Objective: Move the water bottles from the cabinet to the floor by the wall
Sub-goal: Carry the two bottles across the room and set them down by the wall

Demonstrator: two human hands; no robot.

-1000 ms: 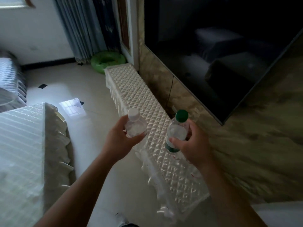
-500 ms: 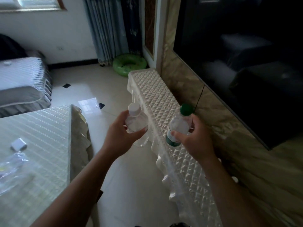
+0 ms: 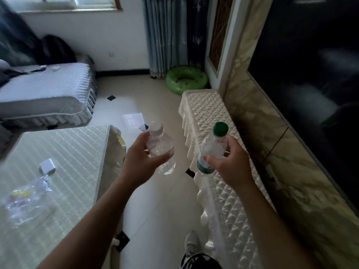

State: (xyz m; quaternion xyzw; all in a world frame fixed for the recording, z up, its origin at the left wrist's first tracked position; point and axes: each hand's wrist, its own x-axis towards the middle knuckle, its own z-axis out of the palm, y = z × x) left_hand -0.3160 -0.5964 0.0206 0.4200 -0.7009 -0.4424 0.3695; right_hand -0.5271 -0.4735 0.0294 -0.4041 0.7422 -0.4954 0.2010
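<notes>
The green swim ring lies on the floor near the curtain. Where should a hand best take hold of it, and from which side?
Probably the near arc of the green swim ring, from above: it lies flat with its hole open upward, so fingers can hook round the tube there.

One wide-angle view is provided, taken from head height and directed forward and down. The floor [image 3: 167, 200] is seen below, with the cabinet [image 3: 206, 109] at right and the window [image 3: 93, 1] farthest.

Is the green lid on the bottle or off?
On. The green cap sits on top of the neck of the green-capped bottle that the right hand grips.
</notes>
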